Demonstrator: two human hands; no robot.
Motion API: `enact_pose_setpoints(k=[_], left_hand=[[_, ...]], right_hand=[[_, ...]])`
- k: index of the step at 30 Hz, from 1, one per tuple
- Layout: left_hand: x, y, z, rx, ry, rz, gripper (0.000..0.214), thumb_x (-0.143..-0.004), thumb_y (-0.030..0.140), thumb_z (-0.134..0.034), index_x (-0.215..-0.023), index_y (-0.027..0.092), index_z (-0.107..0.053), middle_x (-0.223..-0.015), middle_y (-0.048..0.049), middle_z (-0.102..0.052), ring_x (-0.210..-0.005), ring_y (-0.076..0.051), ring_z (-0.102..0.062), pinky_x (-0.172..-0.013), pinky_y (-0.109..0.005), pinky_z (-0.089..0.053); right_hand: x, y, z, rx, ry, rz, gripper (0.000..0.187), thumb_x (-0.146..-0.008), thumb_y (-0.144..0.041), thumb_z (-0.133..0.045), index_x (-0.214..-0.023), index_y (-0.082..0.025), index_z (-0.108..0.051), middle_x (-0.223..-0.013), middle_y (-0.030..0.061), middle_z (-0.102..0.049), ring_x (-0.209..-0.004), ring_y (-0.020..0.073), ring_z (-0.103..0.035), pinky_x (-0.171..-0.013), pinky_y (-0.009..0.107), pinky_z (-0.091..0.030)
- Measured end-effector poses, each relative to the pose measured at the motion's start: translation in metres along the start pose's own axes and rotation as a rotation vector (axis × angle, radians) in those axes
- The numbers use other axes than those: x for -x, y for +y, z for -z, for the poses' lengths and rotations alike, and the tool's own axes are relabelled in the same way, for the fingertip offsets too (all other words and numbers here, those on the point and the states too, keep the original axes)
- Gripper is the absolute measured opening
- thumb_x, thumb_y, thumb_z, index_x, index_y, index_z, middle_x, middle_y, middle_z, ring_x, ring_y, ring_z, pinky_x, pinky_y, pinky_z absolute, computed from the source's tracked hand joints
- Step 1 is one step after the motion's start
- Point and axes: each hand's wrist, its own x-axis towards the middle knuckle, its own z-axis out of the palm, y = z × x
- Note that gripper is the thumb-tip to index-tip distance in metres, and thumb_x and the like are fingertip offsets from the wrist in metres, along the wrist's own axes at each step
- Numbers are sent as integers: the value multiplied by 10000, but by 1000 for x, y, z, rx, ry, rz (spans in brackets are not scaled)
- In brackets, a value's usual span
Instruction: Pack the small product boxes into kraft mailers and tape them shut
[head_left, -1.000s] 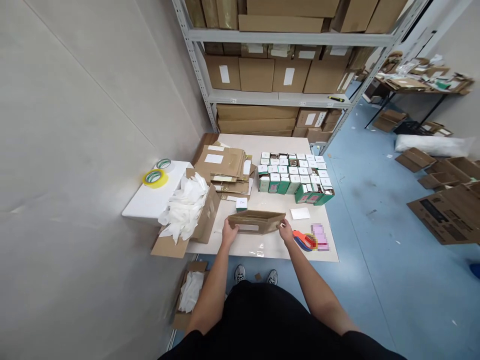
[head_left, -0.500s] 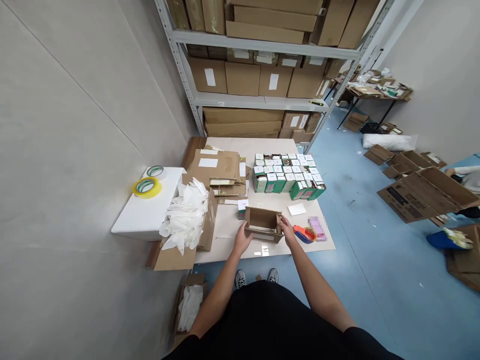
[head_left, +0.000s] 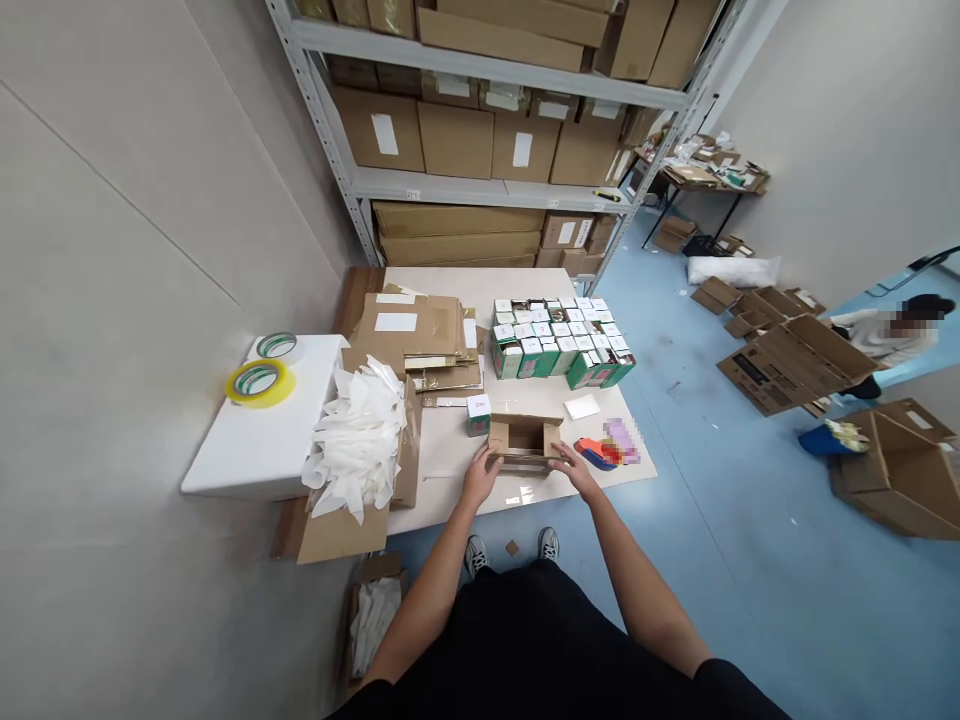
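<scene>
A small open cardboard box (head_left: 525,464) is at the front of the table, its inside facing up and its flaps partly raised. My left hand (head_left: 481,474) grips its left front corner. At the right front corner, my right hand (head_left: 573,468) has its fingers on the box edge. Just beyond my left hand stands a small green and white box (head_left: 478,415). To the right of my right hand lies a red and blue tape dispenser (head_left: 598,453), with a white card (head_left: 582,406) behind it.
Rows of green and white boxes (head_left: 559,340) stand at the table's back right. Flattened cardboard (head_left: 409,330) is stacked at back left, beside a carton of white paper (head_left: 358,435). Yellow tape (head_left: 262,384) lies on a white surface. Another person (head_left: 889,335) is among cartons at right.
My view has shifted right, bringing the other person further into sight. The cardboard box has turned to face me more squarely, its flaps opened wider, with both hands still on it.
</scene>
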Motion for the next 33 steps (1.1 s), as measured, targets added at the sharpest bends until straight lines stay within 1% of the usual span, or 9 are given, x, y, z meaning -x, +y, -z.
enact_pose_setpoints(k=[2,6,9,14,17,21,24,28,33], left_hand=[[-2,3,1,-32,14,-21,382,-991,442,-540,-1236,198,-701,-1450,-127,-603,-1362,-270,-559,-1161,-408,-421],[2,16,-5,-166,74,29,385,-1017,446,-481,-1171,169,-699,-1238,-160,-685,-1165,-301,-661,-1034,-436,-499],[10,27,-19,-231,133,90,402,-1004,410,-507,-1296,171,-645,-1247,-171,-682,-1130,-314,-667,-989,-440,-512],[21,44,-37,-286,185,163,790,-953,344,-589,-1649,241,-230,-1415,-159,-606,-1149,-295,-671,-943,-388,-527],[16,57,-34,-388,162,137,896,-944,305,-589,-1679,293,-78,-1587,-178,-440,-1137,-304,-684,-901,-389,-543],[-2,73,-21,-501,25,98,923,-887,244,-668,-1661,367,-181,-1727,-146,-193,-1165,-319,-683,-900,-387,-549],[-9,75,-15,-530,-19,114,858,-865,258,-707,-1623,351,-317,-1722,-126,-228,-1249,-331,-640,-958,-396,-535],[-2,65,-19,-575,-57,158,561,-945,303,-600,-1502,334,-535,-1698,-86,-307,-1278,-333,-610,-1022,-441,-518],[1,63,-41,-654,-33,133,545,-948,327,-563,-1490,269,-562,-1721,-104,-252,-1471,-421,-382,-1113,-537,-440]], right_hand=[[-1,3,-1,26,-28,33,667,-600,-541,-903,-1203,-286,-773,-1513,89,-582,-1305,327,-594,-1102,450,-460],[-9,10,-5,-28,-22,69,581,-704,-650,-793,-1114,-239,-782,-1240,101,-750,-1088,303,-701,-1001,450,-537],[-16,18,-2,-1,30,76,594,-727,-678,-742,-1106,-220,-759,-1122,102,-782,-1019,309,-718,-942,444,-559],[-25,30,7,157,236,23,873,-709,-609,-729,-1456,-197,-540,-1361,169,-667,-1002,303,-722,-935,423,-542],[-28,30,8,227,215,40,942,-758,-564,-695,-1570,-190,-400,-1379,174,-646,-1064,315,-706,-972,422,-519],[-27,22,9,337,159,154,907,-842,-512,-640,-1632,-221,-302,-1438,150,-597,-1257,342,-612,-1023,429,-491],[-25,19,11,390,112,228,848,-887,-490,-611,-1643,-271,-295,-1515,120,-528,-1309,338,-565,-1000,411,-510],[-26,22,12,484,60,237,661,-940,-439,-561,-1580,-329,-437,-1568,81,-482,-1314,322,-561,-1000,404,-517],[-34,28,11,523,28,207,460,-947,-414,-589,-1399,-358,-656,-1543,51,-532,-1291,328,-588,-1017,421,-514]])
